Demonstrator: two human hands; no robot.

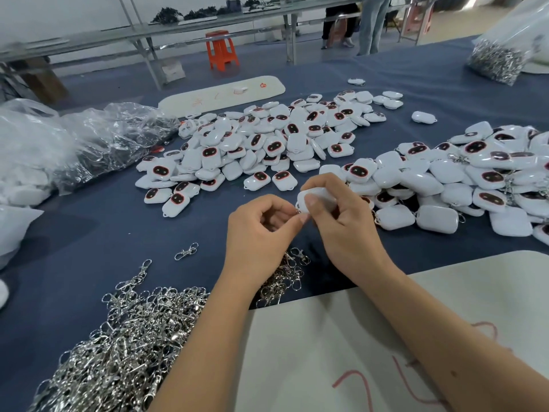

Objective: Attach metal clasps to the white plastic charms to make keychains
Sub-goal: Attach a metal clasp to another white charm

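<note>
Head view: blue-covered worktop in workshop, orange stool far. Right hand grips white charm mid-worktop; left hand pinches metal clasp against it.

White charms carry dark oval faces rimmed in red. Silver clasps gleam on the dark blue bench. The cream board bears pinkish-red scrawl, and the far stool looks orange.
</note>
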